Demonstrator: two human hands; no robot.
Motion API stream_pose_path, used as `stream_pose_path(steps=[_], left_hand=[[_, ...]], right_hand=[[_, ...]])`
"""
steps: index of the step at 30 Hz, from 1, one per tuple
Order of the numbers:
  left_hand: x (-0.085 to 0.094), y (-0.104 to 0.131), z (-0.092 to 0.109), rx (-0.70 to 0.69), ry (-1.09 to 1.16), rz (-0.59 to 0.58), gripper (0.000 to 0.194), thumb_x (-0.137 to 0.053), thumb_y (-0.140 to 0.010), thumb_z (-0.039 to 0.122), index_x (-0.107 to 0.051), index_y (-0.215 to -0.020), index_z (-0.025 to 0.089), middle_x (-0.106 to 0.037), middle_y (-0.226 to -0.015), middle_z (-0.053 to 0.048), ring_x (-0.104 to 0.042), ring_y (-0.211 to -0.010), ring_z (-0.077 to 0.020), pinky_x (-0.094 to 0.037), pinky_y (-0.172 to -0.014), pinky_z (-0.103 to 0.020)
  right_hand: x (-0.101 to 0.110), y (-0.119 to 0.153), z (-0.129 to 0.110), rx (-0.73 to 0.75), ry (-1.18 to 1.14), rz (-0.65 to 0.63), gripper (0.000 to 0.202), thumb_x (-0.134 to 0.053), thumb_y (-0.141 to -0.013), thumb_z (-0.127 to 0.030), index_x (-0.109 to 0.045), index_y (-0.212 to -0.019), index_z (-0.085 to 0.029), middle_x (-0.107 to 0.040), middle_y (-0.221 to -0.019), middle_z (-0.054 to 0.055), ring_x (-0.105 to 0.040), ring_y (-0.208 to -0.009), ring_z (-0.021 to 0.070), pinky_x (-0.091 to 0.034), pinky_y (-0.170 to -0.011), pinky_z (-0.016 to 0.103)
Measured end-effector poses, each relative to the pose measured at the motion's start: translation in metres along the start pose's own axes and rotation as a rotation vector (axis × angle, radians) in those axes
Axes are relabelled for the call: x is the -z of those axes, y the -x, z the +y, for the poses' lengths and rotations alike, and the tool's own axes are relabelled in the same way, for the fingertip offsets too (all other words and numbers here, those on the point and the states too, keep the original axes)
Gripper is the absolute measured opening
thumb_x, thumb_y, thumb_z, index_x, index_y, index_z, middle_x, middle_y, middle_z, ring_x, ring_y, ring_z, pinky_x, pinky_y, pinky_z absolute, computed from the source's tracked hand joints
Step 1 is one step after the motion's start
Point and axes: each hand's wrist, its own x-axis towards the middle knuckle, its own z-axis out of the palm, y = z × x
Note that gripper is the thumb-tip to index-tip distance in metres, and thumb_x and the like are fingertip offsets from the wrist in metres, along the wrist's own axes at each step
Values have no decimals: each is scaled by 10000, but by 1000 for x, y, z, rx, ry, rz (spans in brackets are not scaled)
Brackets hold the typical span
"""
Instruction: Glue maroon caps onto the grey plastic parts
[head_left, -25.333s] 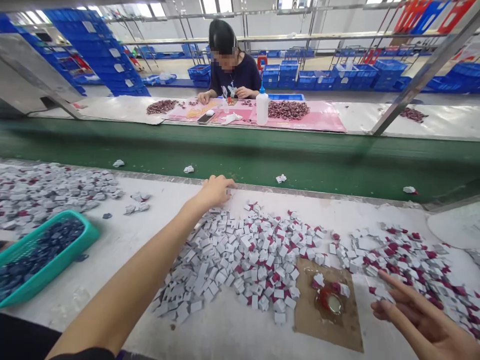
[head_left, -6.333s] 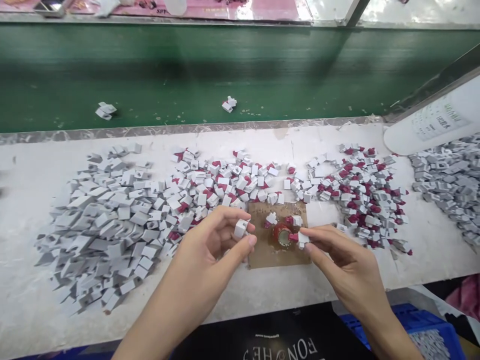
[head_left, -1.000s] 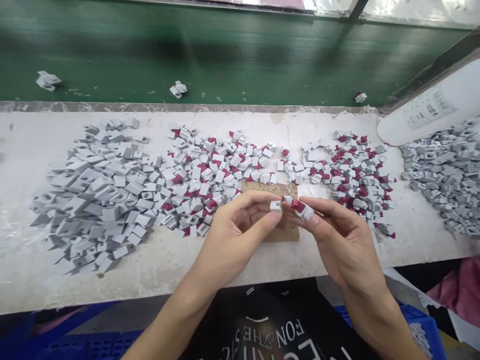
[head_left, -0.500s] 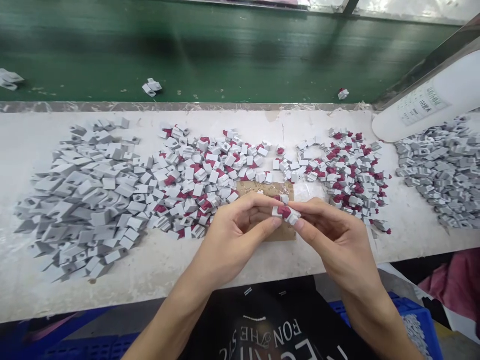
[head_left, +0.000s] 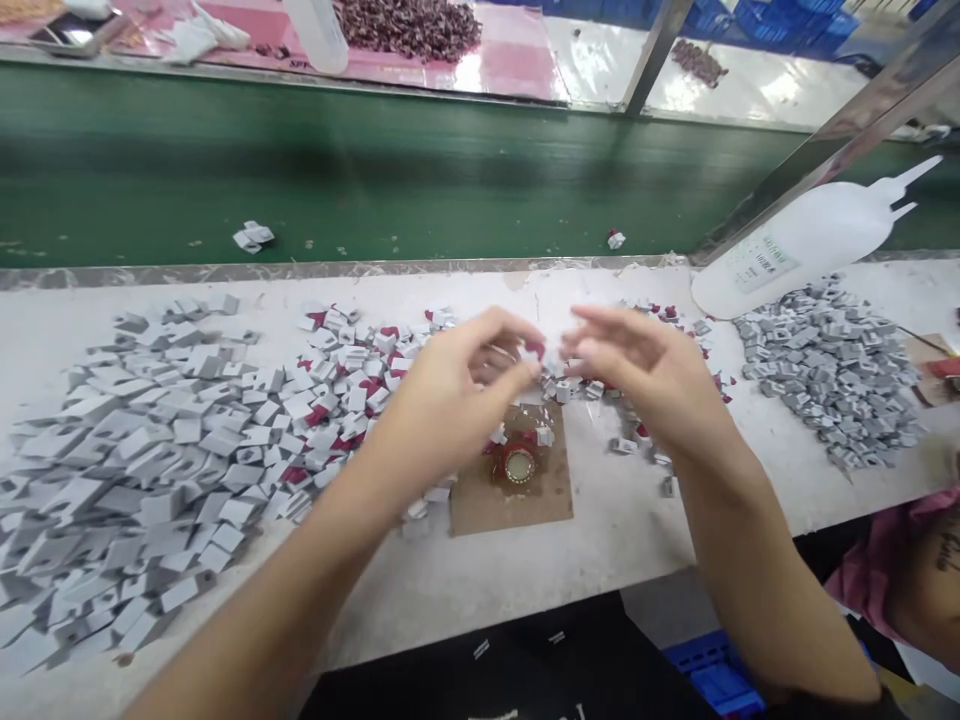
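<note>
My left hand (head_left: 480,375) pinches a small white and dark-red piece (head_left: 534,352) between thumb and fingers, above the table. Facing it, my right hand (head_left: 637,370) is blurred, its fingers stretched out and apart, and I see nothing held in it. Under my hands lies a brown cardboard square (head_left: 510,505) with a red-rimmed bottle cap (head_left: 519,464) and a few small pieces on it. A pile of white and red pieces (head_left: 360,390) spreads left of my left hand. More such pieces are partly hidden behind my right hand.
A large heap of grey-white blocks (head_left: 142,440) covers the left of the table, with another heap of grey parts (head_left: 832,370) on the right. A white squeeze bottle (head_left: 795,245) leans there. Beyond runs a green belt (head_left: 450,180). Another person's arm (head_left: 930,570) shows at right.
Both hands have moved up and forward from over the cardboard and come apart; the right hand has let go of the piece. The view has tilted up, showing the cardboard and cap.
</note>
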Motion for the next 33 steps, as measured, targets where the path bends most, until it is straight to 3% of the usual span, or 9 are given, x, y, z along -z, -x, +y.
stream_pose_path(steps=[4, 7, 9, 14, 18, 21, 24, 29, 33], left_hand=[[21, -85, -8, 56, -226, 247, 197, -865, -939, 58, -788, -979, 234, -842, -1009, -63, -754, -959, -258, -590, -869, -417], [30, -141, -21, 104, -235, 323, 257, -901, -879, 66, -714, -853, 240, -785, -866, -38, -699, -887, -243, -551, -918, -433], [29, -169, -30, 118, -217, 338, 282, -894, -872, 66, -681, -800, 237, -758, -825, -38, -691, -857, -237, -540, -904, -426], [19, -210, -50, 134, -170, 326, 266, -882, -895, 72, -684, -804, 224, -754, -822, -49, -715, -861, -234, -546, -862, -399], [24, -221, -57, 149, -177, 348, 236, -871, -932, 77, -694, -836, 200, -765, -944, -41, -716, -958, -230, -586, -948, -410], [30, -214, -47, 123, -174, 374, 207, -809, -977, 54, -676, -888, 186, -742, -1083, -48, -703, -1091, -216, -560, -1051, -425], [27, -185, -25, 49, -136, 325, 178, -773, -1005, 63, -691, -916, 194, -738, -1065, -72, -709, -1101, -216, -528, -1051, -416], [3, -93, 4, -76, 84, -53, 71, -812, -1084, 268, -790, -1094, 202, -817, -943, -51, -766, -866, -197, -613, -818, -349], [-2, -14, 2, -74, 363, -65, 119, -868, -1019, 176, -803, -1116, 201, -842, -1084, -50, -805, -987, -184, -663, -888, -315]], right_hand=[[22, -101, 19, -52, 527, 358, 476, -708, -1055, -203, -805, -1521, -191, -788, -1542, 174, -832, -1193, 297, -697, -1102, 507], [29, -163, 32, -131, 648, 448, 499, -768, -974, -168, -792, -1466, -95, -675, -1639, 282, -694, -1478, 421, -519, -1317, 625], [29, -190, 39, -156, 651, 457, 460, -843, -905, -188, -815, -1354, -91, -645, -1637, 319, -605, -1567, 503, -469, -1335, 699], [22, -206, 47, -104, 561, 375, 154, -809, -921, -225, -832, -1064, -173, -811, -1274, 231, -740, -1363, 450, -545, -1287, 672], [18, -180, 40, -13, 389, 255, 211, -772, -943, -227, -835, -1135, -167, -812, -1097, 137, -842, -1046, 307, -737, -998, 505], [16, -148, 25, 47, 283, 196, 282, -803, -906, -207, -847, -1182, -169, -802, -1106, 107, -840, -901, 232, -756, -828, 415], [8, -111, 6, 112, 233, 185, 253, -840, -892, -224, -873, -1141, -198, -825, -1054, 71, -804, -788, 202, -741, -779, 409], [-23, -38, -19, 309, 213, 268, 144, -822, -1014, -265, -903, -1129, -296, -885, -1130, 52, -824, -938, 240, -739, -907, 440], [-33, 16, -21, 208, -3, 157, 342, -952, -989, -345, -896, -1326, -345, -884, -1266, 65, -852, -1100, 277, -760, -932, 409]])
